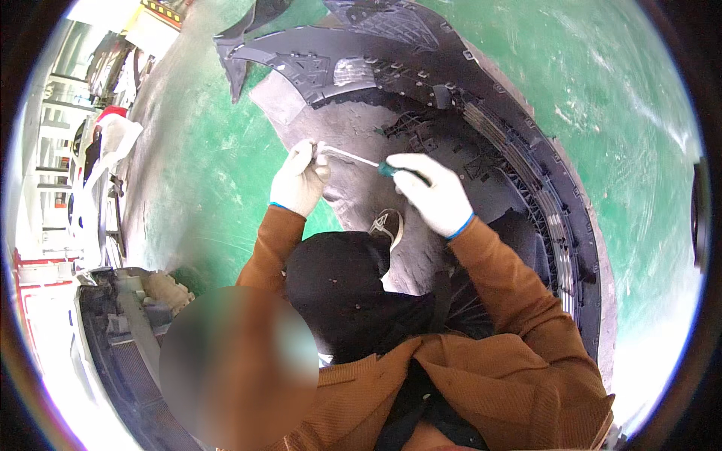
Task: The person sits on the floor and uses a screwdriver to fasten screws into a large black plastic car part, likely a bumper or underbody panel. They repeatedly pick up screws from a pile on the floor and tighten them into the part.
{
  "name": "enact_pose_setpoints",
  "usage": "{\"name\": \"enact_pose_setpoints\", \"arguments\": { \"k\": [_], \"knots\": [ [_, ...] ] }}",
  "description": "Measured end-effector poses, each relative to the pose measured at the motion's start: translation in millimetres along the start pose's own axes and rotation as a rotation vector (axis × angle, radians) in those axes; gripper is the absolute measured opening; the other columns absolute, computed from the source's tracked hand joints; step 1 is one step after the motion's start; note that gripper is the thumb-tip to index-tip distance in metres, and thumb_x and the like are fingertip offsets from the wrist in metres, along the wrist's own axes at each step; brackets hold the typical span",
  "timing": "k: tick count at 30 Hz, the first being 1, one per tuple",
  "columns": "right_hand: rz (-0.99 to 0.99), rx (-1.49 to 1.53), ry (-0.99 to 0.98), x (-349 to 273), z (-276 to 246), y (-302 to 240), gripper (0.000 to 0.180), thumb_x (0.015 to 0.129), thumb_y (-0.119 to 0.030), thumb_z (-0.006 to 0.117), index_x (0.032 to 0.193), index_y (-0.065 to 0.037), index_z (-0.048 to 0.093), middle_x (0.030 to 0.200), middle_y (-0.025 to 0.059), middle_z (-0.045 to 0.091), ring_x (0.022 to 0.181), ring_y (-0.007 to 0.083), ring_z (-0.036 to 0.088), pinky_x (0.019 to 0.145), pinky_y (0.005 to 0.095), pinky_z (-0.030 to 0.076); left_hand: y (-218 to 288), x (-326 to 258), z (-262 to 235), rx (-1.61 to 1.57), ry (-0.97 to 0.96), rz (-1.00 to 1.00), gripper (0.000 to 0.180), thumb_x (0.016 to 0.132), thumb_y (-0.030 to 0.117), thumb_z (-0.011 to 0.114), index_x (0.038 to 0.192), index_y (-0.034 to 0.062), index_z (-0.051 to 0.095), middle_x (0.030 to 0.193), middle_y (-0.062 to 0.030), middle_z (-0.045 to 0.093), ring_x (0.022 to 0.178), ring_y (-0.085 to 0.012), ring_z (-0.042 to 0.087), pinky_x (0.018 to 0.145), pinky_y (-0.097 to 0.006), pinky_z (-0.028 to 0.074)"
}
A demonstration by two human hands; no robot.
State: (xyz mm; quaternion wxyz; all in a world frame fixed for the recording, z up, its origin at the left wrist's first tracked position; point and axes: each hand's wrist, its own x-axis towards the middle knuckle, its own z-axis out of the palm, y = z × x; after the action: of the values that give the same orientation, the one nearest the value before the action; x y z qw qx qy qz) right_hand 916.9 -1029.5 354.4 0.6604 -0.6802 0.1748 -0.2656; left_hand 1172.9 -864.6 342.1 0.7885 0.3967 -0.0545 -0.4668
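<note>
My right hand (432,192), in a white glove, is closed round the dark green handle of a screwdriver (353,157). The bright metal shaft points left, toward my other hand. White-gloved too, my left hand (298,180) is closed in a pinch at the tip of the shaft. Whatever small piece sits between those fingers is too small to name. Both hands are raised in front of me, over a grey sheet (353,184). Around the right side and the far side curves a large dark car bumper (556,225), its inner face with ribs and clips showing.
Green floor (218,180) spreads around the grey sheet. My shoe (387,228) rests on the sheet between my hands and my bent leg. Another dark vehicle part (139,376) lies at the near left. A white car body part (105,165) stands farther left.
</note>
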Motion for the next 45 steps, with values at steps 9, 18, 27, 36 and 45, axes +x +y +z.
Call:
{"name": "enact_pose_setpoints", "arguments": {
  "k": [9, 18, 27, 36, 45],
  "knots": [
    [-0.022, 0.048, 0.02, -18.9, 12.2, -10.0, 0.027, 0.102, -0.012, 0.065, 0.127, -0.001, 0.071, 0.12, 0.0155, 0.075, 0.112, 0.0211, 0.071, 0.101, 0.0318, 0.053, 6.4, -26.1, 34.5, -0.023, -0.121, 0.016, 0.018, 0.104, 0.01, 0.065, 0.12, 0.0025, 0.062, 0.116, -0.0158, 0.068, 0.098, -0.0234, 0.066, 0.085, -0.033, 0.06],
    [-0.317, -0.407, 0.024, -32.6, 13.3, -14.0, 0.029, 0.093, -0.015, 0.071, 0.121, -0.008, 0.069, 0.095, 0.0181, 0.067, 0.092, 0.0395, 0.067, 0.083, 0.0484, 0.055, 13.5, -33.4, 54.3, 0.198, -0.013, -0.027, 0.017, 0.108, 0.015, 0.06, 0.12, 0.0032, 0.061, 0.113, -0.0165, 0.07, 0.091, -0.0229, 0.068, 0.08, -0.036, 0.061],
    [0.584, 0.505, -0.143, -24.2, 15.3, 15.3, 0.048, 0.106, -0.017, 0.053, 0.152, -0.002, 0.05, 0.094, 0.0104, 0.069, 0.067, 0.0121, 0.062, 0.059, 0.0266, 0.05, -24.7, 27.7, 21.3, 0.342, -0.092, -0.339, 0.017, 0.109, 0.02, 0.059, 0.118, 0.0048, 0.062, 0.11, -0.0125, 0.072, 0.088, -0.0191, 0.07, 0.079, -0.034, 0.059],
    [0.775, 0.392, -0.185, -6.4, 30.6, 84.2, 0.063, 0.104, -0.009, 0.043, 0.166, -0.01, 0.032, 0.085, 0.0149, 0.07, 0.059, 0.017, 0.063, 0.056, 0.0295, 0.054, -99.6, 71.9, -42.1, 0.376, -0.247, -0.895, 0.02, 0.111, 0.027, 0.057, 0.11, 0.0073, 0.062, 0.094, -0.0005, 0.065, 0.076, -0.0095, 0.059, 0.069, -0.026, 0.049],
    [0.952, 0.238, -0.162, 31.5, 13.2, 125.5, 0.062, 0.101, -0.009, 0.045, 0.163, -0.009, 0.04, 0.083, 0.0137, 0.068, 0.068, 0.0191, 0.066, 0.06, 0.0334, 0.055, -162.3, 122.2, -97.0, 0.585, -0.336, -0.869, 0.026, 0.108, 0.034, 0.062, 0.101, 0.0087, 0.064, 0.077, 0.0014, 0.061, 0.064, -0.0092, 0.055, 0.057, -0.026, 0.044]
  ]
}}
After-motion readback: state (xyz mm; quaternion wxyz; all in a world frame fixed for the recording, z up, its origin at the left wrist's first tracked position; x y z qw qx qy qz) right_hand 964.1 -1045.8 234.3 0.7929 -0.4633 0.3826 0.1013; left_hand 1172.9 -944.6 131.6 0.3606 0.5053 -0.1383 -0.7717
